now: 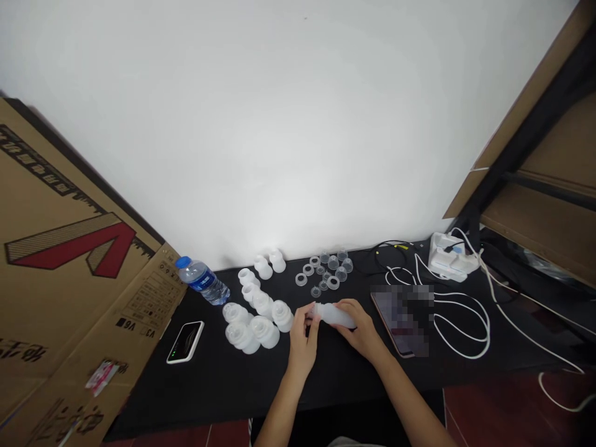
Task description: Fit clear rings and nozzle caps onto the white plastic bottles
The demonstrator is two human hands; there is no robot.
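Observation:
A white translucent baby bottle (331, 314) lies on its side in the air between my two hands, just above the black table. My left hand (302, 338) pinches its neck end, where a clear ring or cap partly shows between the fingers. Around the bottle's body is wrapped my right hand (362, 328). Left of my hands stand several bottles with clear tops, such as a capped bottle (264, 331). Behind them are open-necked bottles (263, 267). Beyond my hands lie several clear rings (333, 283) and clear dome-shaped pieces (341, 274).
A water bottle (203, 280) with a blue cap and a white handheld device (185, 342) are at the left, by a large cardboard box (60, 261). To the right lie a phone (393, 320), white cables (484, 329) and a power strip (451, 256). A white wall rises behind.

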